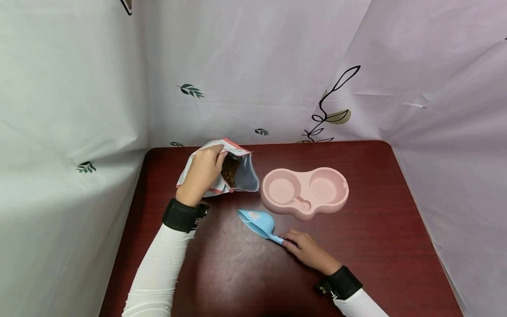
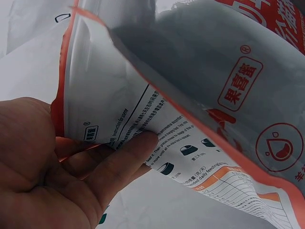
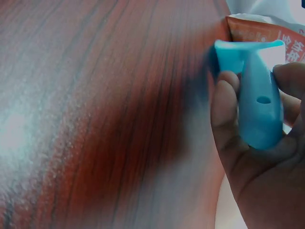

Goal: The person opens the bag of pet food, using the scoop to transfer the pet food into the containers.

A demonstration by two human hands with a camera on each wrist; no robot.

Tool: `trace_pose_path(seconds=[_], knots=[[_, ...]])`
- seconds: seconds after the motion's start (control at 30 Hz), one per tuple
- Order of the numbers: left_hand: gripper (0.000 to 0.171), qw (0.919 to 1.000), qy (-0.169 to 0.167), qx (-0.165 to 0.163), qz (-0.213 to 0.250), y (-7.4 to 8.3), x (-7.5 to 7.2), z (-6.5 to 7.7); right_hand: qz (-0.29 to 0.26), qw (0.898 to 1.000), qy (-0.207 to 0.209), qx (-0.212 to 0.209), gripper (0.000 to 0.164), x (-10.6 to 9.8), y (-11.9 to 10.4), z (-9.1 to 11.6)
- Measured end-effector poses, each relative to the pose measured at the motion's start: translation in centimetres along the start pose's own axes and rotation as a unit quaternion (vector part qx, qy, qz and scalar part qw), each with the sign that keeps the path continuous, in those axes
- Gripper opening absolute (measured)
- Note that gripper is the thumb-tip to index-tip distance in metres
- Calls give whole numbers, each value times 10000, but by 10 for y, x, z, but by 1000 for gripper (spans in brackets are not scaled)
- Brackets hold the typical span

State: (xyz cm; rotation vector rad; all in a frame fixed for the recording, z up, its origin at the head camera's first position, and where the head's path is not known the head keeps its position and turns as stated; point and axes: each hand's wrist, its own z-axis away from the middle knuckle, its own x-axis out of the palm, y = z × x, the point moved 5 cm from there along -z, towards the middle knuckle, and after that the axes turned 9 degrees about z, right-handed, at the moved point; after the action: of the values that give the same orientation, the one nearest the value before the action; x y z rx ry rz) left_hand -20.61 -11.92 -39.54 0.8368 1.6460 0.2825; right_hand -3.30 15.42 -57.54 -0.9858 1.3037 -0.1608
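My left hand grips the upper edge of a pet food bag, pinching its printed wall between thumb and fingers. The bag lies tilted with its mouth spread toward the right, and brown kibble shows inside. In the left wrist view the thumb lies over the small print on the bag. My right hand holds a light blue scoop by its handle, thumb on one side and fingers on the other. The scoop's wide mouth points left, just below the bag in the head view.
Right of the bag, a pink double bowl stands on the dark red table, with two round hollows and a small recess between them. White patterned cloth hangs behind the table and along both sides.
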Motion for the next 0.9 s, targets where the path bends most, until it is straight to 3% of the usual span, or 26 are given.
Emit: trace_pose_path(seconds=[0.2,0.3,0.47,0.67,0.9], knots=[[25,10000,-23,-29,-19,-1,0,0,-10,9983,-250,532,21,-2,4,1],[29,10000,-35,-57,-14,-1,0,0,-23,9981,-210,584,23,-3,4,2],[29,10000,-23,-53,-27,-1,0,1,502,9985,78,203,34,-4,-1,4],[30,10000,-38,-28,-24,-2,1,0,1415,9888,433,-191,50,-1,-3,9],[30,9999,-52,-67,-58,-1,1,0,1688,9818,473,-731,37,4,-9,7]])
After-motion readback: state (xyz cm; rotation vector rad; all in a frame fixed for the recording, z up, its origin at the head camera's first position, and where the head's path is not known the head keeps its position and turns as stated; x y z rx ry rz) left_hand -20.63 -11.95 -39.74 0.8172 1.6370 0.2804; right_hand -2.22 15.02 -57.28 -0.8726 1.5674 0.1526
